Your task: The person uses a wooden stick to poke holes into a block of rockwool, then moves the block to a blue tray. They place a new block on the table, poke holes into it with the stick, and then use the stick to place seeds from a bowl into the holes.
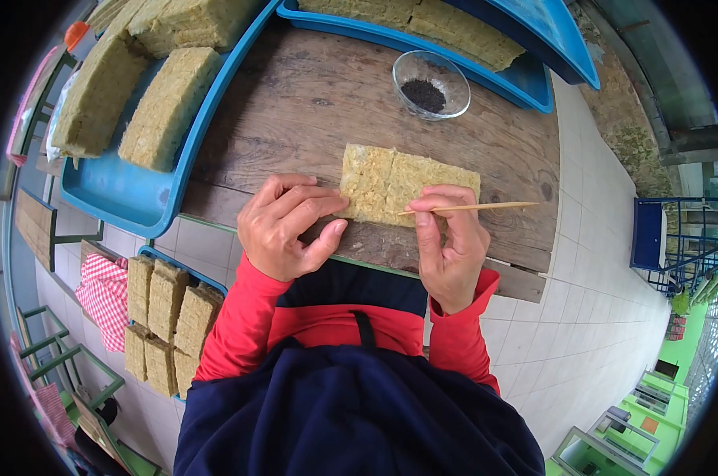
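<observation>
A flat yellowish slab of rockwool (pixel 372 176), scored into blocks, lies on the wooden table in front of me. My left hand (pixel 289 224) rests at the slab's left end, fingertips right at its edge and the thumb held apart. Between thumb and index finger, my right hand (pixel 453 238) pinches a thin wooden skewer (pixel 508 205). The skewer points left, with its tip over the slab's front part. Beyond the slab stands a glass bowl (pixel 453 82) with small black seeds (pixel 424 95) in the bottom.
A blue tray (pixel 121 194) with thick rockwool slabs (pixel 171 107) stands at the left. Another blue tray (pixel 335 22) holds more slabs at the back. Rockwool blocks (pixel 165 301) fill a lower tray beside a checkered cloth (pixel 103 293). The wooden table (pixel 295 95) ends close to my body.
</observation>
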Available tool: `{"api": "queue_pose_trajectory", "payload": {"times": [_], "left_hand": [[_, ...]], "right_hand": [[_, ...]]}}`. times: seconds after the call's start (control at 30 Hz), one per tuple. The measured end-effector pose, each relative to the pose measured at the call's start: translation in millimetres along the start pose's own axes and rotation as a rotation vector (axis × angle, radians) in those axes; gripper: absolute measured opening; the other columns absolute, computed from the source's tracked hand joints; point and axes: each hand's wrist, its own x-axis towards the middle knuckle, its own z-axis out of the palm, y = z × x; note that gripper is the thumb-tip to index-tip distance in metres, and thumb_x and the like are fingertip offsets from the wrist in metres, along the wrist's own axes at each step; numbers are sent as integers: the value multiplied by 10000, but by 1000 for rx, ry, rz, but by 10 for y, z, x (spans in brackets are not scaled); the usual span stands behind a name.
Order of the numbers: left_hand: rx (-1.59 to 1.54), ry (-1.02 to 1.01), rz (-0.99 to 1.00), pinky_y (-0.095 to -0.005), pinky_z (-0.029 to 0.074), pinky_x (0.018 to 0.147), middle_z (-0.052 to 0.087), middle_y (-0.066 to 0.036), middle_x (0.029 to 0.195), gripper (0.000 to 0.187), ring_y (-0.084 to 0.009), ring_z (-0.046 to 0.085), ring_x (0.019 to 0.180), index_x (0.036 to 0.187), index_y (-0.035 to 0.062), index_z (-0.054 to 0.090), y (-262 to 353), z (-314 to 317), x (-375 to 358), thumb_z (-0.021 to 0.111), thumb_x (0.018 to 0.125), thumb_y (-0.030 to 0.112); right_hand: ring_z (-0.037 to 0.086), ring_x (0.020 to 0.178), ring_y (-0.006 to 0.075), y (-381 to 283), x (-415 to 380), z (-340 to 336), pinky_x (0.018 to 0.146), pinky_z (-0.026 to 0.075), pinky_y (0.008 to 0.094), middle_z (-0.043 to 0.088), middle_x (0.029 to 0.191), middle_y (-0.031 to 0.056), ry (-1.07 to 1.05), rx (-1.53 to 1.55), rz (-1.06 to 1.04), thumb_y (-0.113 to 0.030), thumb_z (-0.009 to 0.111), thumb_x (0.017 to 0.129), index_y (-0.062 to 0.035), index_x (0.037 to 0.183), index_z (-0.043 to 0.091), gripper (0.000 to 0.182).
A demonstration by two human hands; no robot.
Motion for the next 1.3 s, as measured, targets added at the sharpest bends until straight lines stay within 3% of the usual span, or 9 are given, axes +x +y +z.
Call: {"api": "queue_pose_trajectory", "payload": {"times": [0.33,0.47,0.53,0.73,0.97,1.03,1.3], "left_hand": [[-1,0,-7,-354,523,775,719,-60,842,171,-284,649,844,829,71,721,3,1,-2,708,692,174],[-4,3,-10,-355,523,775,719,-60,842,174,-284,649,843,831,70,720,-2,1,6,707,691,172],[24,40,22,-305,530,692,708,20,831,178,-213,648,833,836,148,739,-15,4,20,747,665,198],[8,66,12,-310,534,695,709,15,831,168,-223,650,841,820,140,730,-27,4,11,748,665,202],[-4,47,10,-315,537,693,710,24,843,138,-223,650,846,785,142,727,-33,0,-4,752,662,200],[-47,14,-25,-363,527,780,720,-51,852,142,-284,645,860,786,83,717,-19,1,-14,717,676,173],[-49,14,-29,-364,527,770,718,-48,846,144,-284,645,856,785,85,718,-16,3,-15,721,679,182]], "right_hand": [[607,903,293,-61,57,-27,754,495,368,654,847,80,-56,-65,-17,21,635,824,-36,897,667,99],[616,877,270,-55,64,-28,752,494,342,650,870,97,-27,41,77,11,632,849,-28,897,660,68],[620,866,262,-62,81,-16,750,494,332,649,882,105,16,115,118,7,630,860,-25,899,659,58],[627,859,247,-93,216,96,744,491,304,640,879,106,43,176,42,-4,622,883,-28,944,665,78],[585,803,233,7,204,239,696,470,310,627,833,87,-20,145,98,-17,626,889,-39,962,666,87],[578,797,234,10,202,240,689,466,315,626,827,87,-7,165,98,-18,627,889,-39,962,667,86],[576,787,229,-12,216,229,666,467,317,637,819,76,-38,73,48,-26,634,882,-41,951,673,81]]}}
